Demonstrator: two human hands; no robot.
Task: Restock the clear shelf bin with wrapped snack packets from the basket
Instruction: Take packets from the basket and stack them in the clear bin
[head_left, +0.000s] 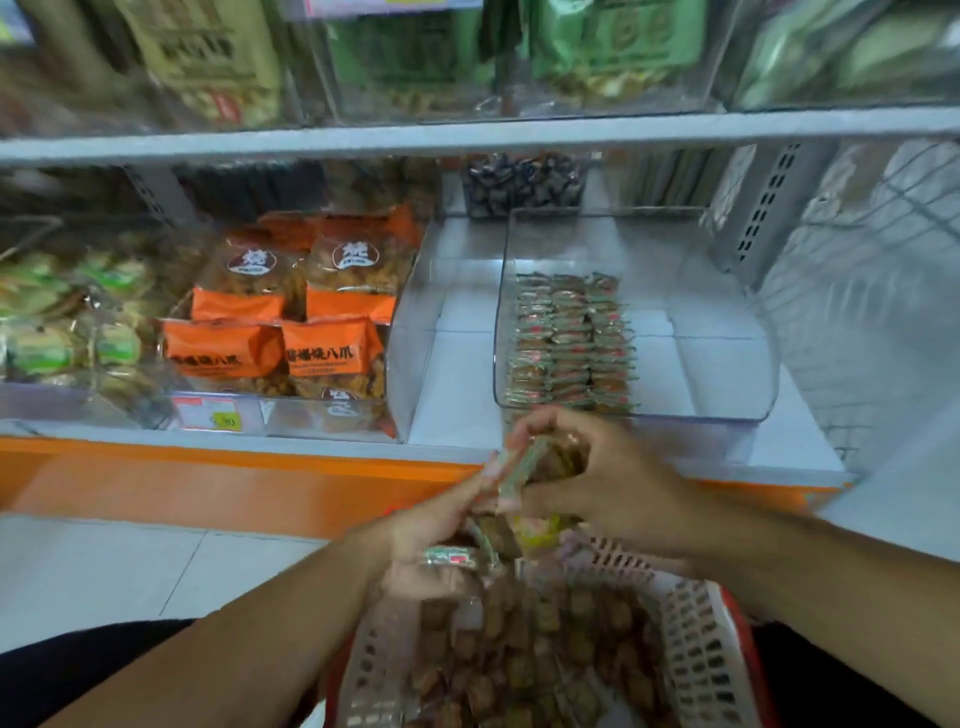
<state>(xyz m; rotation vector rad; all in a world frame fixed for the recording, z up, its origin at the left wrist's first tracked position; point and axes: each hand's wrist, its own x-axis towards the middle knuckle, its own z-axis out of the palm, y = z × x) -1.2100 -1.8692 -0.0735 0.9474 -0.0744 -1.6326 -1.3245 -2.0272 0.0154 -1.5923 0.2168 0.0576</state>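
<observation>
Together, at lower centre, the left hand (441, 525) and right hand (597, 478) curl around a small stack of brown green-edged wrapped snack packets (535, 462), above the pink slotted plastic basket (696, 654). Just beyond, the clear plastic shelf bin (722, 332) holds packet rows.

I see both forearms bare to the frame's edge, no sleeves, watch or bracelet showing; my left hand (431, 525) and right hand (597, 478) wear no gloves; dark clothing (78, 670) covers the lap below.
</observation>
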